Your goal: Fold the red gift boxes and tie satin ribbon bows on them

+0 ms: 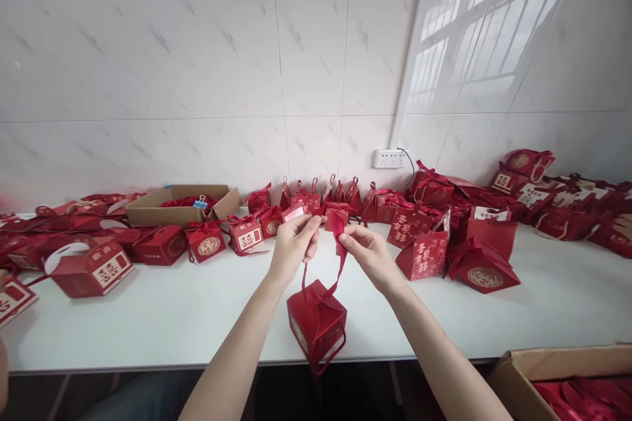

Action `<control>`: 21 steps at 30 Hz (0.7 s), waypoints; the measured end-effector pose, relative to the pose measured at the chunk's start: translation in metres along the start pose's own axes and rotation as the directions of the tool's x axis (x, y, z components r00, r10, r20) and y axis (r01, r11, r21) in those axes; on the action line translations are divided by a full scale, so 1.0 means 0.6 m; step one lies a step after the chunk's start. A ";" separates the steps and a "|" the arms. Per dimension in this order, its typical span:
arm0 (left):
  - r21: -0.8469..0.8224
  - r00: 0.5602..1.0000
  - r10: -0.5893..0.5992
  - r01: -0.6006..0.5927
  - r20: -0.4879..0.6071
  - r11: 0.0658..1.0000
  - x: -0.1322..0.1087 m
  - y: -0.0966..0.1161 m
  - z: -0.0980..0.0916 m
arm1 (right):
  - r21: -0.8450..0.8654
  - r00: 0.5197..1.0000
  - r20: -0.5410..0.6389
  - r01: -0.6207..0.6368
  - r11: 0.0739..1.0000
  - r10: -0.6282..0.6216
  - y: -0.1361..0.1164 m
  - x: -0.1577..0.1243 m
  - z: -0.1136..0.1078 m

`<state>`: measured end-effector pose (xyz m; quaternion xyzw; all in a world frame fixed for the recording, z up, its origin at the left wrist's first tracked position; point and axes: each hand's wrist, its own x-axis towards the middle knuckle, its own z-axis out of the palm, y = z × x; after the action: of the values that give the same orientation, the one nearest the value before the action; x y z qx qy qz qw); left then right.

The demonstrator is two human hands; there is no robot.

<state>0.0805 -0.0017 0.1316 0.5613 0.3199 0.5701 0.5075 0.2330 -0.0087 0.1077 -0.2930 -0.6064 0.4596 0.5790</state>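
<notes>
A small red gift box [316, 322] hangs above the front edge of the white table [162, 316], suspended by a red ribbon [340, 243]. My left hand [292, 247] pinches one end of the ribbon, fingers closed. My right hand [368, 251] pinches the other end beside it, fingers closed too. The ribbon runs down from both hands into the top of the box. Both forearms reach in from the bottom of the view.
Several finished red boxes [424, 253] crowd the back and right of the table, more lie at the left [91, 270]. An open cardboard tray [180, 205] stands at the back left. A carton [567, 381] of red parts sits at bottom right. A wall socket [390, 158] is behind.
</notes>
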 end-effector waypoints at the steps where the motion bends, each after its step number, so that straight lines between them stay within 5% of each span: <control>1: 0.014 1.000 -0.006 0.006 0.004 1.000 0.000 0.000 -0.002 | 0.005 1.000 0.001 0.000 1.000 0.000 -0.001 -0.001 0.003; 5: 0.113 0.998 0.039 -0.044 0.052 0.993 0.001 0.005 -0.005 | 0.149 1.000 0.019 -0.022 0.989 0.019 -0.010 0.003 0.018; 9: 0.244 0.989 0.122 -0.140 0.089 0.960 0.000 0.013 -0.005 | 0.345 0.985 0.015 -0.166 0.924 0.172 -0.019 0.007 0.025; 16: 0.370 0.982 0.076 -0.135 0.170 0.919 0.004 0.024 -0.016 | 0.223 0.986 0.051 -0.165 0.961 0.157 -0.021 0.007 0.021; 21: 0.200 0.965 0.025 -0.079 0.261 0.977 -0.019 0.003 -0.026 | 0.131 0.995 -0.091 -0.018 0.991 0.030 -0.010 0.018 0.014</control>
<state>0.0632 -0.0094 0.1271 0.6887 0.2945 0.4690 0.4679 0.2241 -0.0033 0.1184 -0.2832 -0.5440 0.4909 0.6188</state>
